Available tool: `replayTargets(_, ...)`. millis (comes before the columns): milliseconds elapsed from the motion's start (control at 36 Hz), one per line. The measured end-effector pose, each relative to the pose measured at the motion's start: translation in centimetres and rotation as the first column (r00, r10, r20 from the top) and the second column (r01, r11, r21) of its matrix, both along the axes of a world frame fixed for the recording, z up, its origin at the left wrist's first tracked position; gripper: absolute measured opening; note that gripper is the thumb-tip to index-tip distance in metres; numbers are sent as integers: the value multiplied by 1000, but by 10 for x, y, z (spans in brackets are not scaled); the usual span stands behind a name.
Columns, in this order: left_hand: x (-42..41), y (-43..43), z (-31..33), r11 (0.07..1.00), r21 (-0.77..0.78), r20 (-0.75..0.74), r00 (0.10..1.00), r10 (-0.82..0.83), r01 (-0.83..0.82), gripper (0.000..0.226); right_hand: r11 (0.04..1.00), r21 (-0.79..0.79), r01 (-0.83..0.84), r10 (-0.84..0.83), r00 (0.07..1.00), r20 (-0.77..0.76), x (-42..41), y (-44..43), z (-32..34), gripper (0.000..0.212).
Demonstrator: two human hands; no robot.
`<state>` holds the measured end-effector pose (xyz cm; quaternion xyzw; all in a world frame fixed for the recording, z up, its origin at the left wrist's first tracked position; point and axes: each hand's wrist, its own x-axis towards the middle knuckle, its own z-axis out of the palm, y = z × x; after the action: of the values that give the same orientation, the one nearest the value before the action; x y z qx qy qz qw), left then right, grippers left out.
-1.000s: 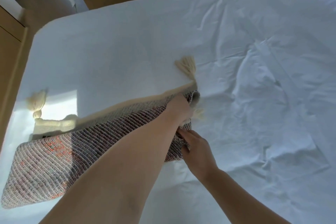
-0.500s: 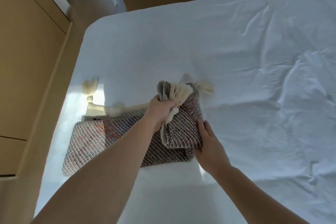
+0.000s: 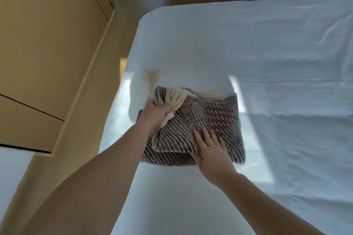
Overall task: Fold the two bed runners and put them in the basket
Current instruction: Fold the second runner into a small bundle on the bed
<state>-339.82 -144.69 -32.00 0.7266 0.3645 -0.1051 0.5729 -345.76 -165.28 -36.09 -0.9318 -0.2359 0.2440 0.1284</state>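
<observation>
The bed runner [image 3: 200, 126] lies on the white bed [image 3: 248, 53], near its left edge, as a thick folded bundle. The left hand [image 3: 156, 115] is closed on the upper left corner of the top layer, and it holds a cream tassel [image 3: 176, 99] together with the cloth. The right hand [image 3: 210, 147] lies flat on the top layer with straight fingers and presses it down near the front edge.

I think the fold can go wrong in two ways. The weave looks thick and springy, so the top layer may open again when the left hand lets go, if the right hand does not press enough. The layers are also not lined up: the lower one shows at the front left, and another tassel [image 3: 150, 78] sticks out at the back, so the bundle may become loose when it is lifted. The basket and the second runner are not in view.

Compared with half a second ago, the runner is shorter. Then a long part lay flat to the left and the left hand held the end up in the air. Now this end is laid over, and the right hand has moved from the side edge onto the top.
</observation>
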Motion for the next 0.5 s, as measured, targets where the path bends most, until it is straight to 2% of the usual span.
replayTargets(194,-6,67,-2,1000,-15,8,1000,27,-27,34,995,-11,-103,102,994,-33,-4,61,0,77)
replayTargets(278,-15,88,-17,999,-5,-35,998,45,-46,45,987,-29,-157,155,987,-46,-2,73,-6,80)
replayTargets(333,-25,95,-32,999,-2,-105,994,37,-38,52,993,-51,-110,109,994,-21,2,71,-11,91)
replayTargets(389,-34,94,-44,999,-18,-173,984,38,-42,64,996,-88,-9,13,999,47,9,61,-19,92)
replayTargets(444,-40,89,-52,999,-29,-208,978,32,-39,89,989,-116,96,-81,989,128,16,49,-26,78)
replayTargets(500,-43,82,-55,1000,7,-205,979,0,2,98,971,-121,205,-186,971,150,23,36,-30,61)
